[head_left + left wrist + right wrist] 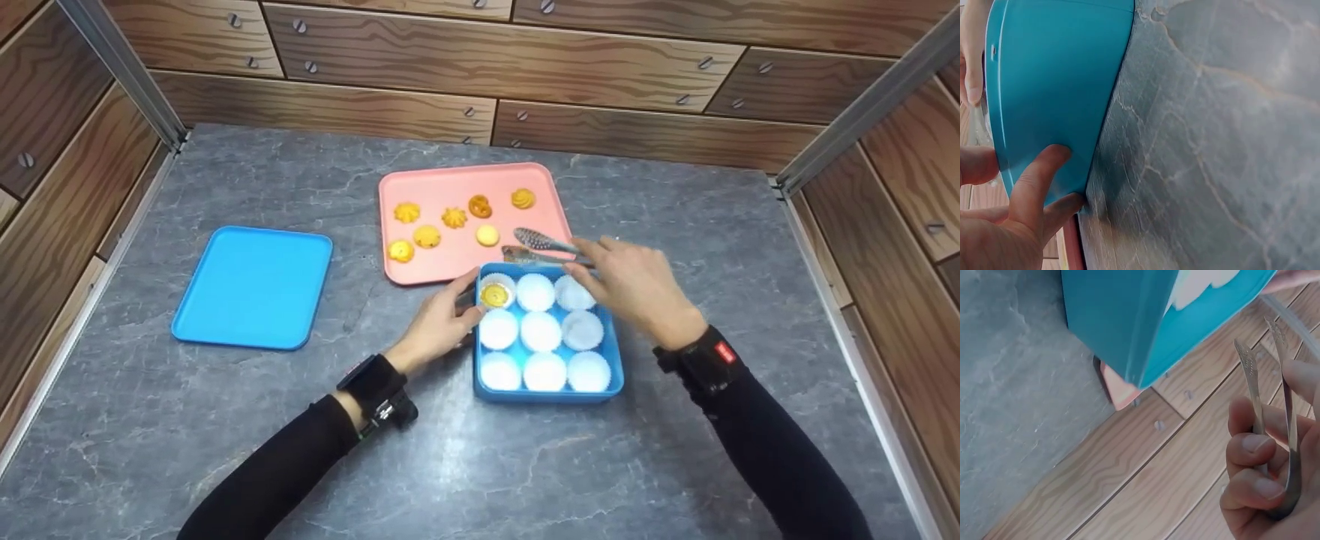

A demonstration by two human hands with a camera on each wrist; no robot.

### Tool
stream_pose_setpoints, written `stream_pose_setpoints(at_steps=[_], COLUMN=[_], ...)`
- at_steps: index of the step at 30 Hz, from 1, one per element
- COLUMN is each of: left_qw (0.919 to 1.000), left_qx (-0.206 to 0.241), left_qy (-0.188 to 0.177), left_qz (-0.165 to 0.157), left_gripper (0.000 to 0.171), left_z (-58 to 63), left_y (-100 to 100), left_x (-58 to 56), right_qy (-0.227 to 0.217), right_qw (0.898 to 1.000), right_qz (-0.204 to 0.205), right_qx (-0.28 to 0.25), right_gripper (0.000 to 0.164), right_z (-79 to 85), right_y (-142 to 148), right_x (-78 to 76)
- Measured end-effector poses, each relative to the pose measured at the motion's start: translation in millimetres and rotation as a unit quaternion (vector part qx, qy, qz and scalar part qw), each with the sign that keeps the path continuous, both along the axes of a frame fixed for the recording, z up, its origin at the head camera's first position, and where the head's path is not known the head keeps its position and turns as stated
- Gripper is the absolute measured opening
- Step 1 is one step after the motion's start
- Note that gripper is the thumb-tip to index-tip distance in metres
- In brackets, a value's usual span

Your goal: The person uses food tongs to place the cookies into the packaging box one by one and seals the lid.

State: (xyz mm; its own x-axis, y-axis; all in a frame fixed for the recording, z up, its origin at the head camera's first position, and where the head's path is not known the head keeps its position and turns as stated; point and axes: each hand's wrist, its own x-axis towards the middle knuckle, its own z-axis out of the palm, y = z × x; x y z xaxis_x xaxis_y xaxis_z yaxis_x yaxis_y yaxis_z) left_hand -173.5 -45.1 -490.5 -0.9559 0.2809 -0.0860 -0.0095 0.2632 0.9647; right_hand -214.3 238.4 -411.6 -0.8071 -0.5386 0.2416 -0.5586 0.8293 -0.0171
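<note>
My right hand (634, 289) grips metal tongs (534, 239) with perforated tips. The right wrist view shows the fingers curled round the tongs' arms (1252, 377), tips apart with nothing between them. The tongs hang over the near right corner of a pink tray (465, 271), which bears several small golden cookies (427, 237). In front of the tray stands a blue box (549, 397) lined with rows of white paper cups (540, 332); the far left cup holds a yellow cookie (494, 295). My left hand (435, 326) holds the box's left wall, thumb at the rim, fingers against the outside (1044, 174).
A flat blue lid (251, 289) lies on the grey marbled table (360, 465) at the left. Wood-patterned walls (487, 60) enclose the table at the back and both sides, with metal rails (862, 112) at the corners.
</note>
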Motion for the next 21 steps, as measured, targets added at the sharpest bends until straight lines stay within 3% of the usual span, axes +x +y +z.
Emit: stream_pose_setpoints(at_steps=[5,10,21], left_qw=[1.0000,1.0000,1.0000], left_qx=[-0.001,-0.010,-0.002], left_qy=[-0.005,-0.001,0.001], left_qz=[0.000,0.000,0.003], left_gripper=[0.070,0.069,0.067], left_z=[-0.6,-0.7,0.1], left_y=[0,0,0], left_x=[-0.2,0.3,1.0], right_qy=[-0.026,-0.031,-0.036], right_qw=[0.999,0.998,0.996], right_qz=[-0.031,-0.036,-0.032], right_qx=[0.022,0.047,0.078], right_gripper=[0.049,0.044,0.039], right_z=[0.1,-5.7,-15.7], right_y=[-1,-1,-8], right_x=[-20.8,-36.9,-47.7])
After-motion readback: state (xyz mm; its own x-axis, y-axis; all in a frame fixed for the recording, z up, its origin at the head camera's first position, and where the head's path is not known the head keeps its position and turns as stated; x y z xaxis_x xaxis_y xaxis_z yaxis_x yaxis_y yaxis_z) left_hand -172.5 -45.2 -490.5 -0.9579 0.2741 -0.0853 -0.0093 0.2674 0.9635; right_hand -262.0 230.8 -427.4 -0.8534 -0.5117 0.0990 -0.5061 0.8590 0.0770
